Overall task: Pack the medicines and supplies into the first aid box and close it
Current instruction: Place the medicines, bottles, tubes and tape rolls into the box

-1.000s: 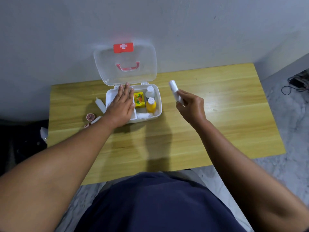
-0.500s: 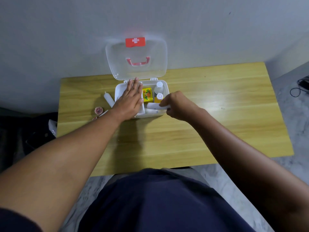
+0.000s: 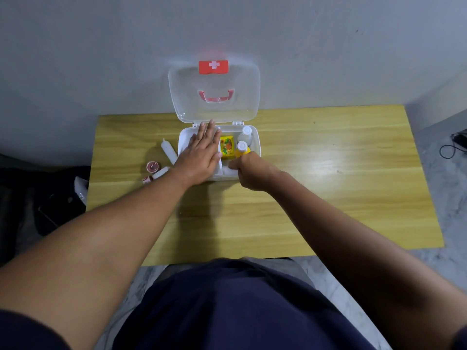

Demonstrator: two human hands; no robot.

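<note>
The white first aid box (image 3: 257,140) stands open at the table's far edge, its clear lid (image 3: 214,92) leaning back against the wall. Inside I see a yellow carton (image 3: 226,146), a yellow bottle with a white cap (image 3: 242,147) and a clear bottle (image 3: 246,133). My left hand (image 3: 202,152) lies flat, fingers spread, over the box's left part. My right hand (image 3: 250,170) reaches into the box's front right corner, fingers curled on a white tube (image 3: 225,170) that is mostly hidden.
Left of the box on the wooden table (image 3: 328,185) lie a white tube (image 3: 168,150), a small round pink tin (image 3: 153,166) and another small roll (image 3: 147,179) beside a white piece (image 3: 161,172). A black cable (image 3: 452,147) lies on the floor at right.
My right hand carried the white tube from above the table down into the front of the box. My left hand stayed flat on the box.
</note>
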